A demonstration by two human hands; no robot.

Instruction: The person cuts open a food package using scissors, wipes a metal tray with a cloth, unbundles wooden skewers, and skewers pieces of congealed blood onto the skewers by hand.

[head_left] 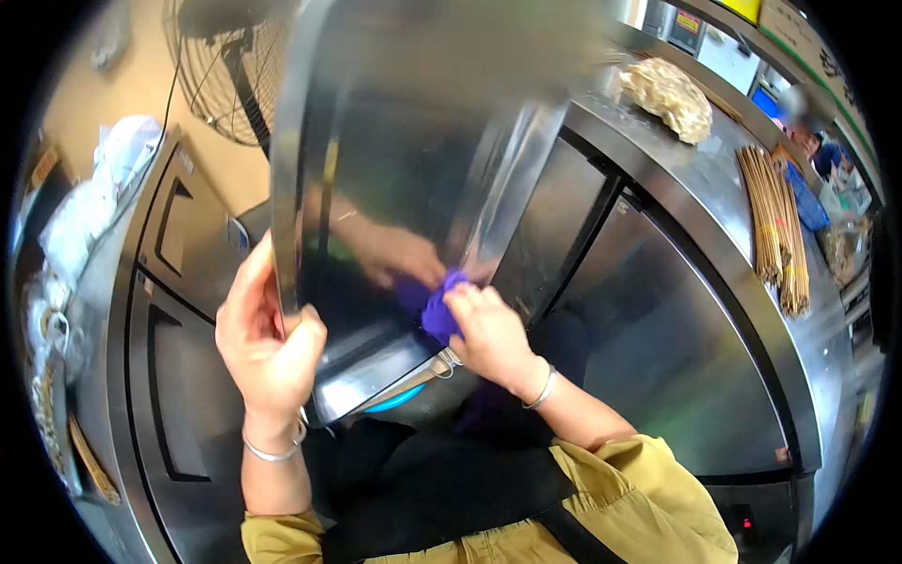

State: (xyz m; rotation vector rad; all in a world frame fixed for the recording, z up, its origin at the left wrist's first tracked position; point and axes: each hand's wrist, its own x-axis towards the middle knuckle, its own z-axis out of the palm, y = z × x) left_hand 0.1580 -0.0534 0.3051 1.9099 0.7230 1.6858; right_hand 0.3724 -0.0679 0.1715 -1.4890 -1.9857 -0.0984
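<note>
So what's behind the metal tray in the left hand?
Part of a fan shows left of the tray, and a curved blue edge below it. The tray covers whatever lies directly behind it, so their full shapes cannot be seen.

I have my left grip (pixel 271 352) clamped, thumb (pixel 306 346) opposite curled fingers (pixel 246 287), above an upright forearm (pixel 275 484), while my right grip (pixel 490 331) bunches, its bent arm (pixel 584 409) slanting inward.
</note>
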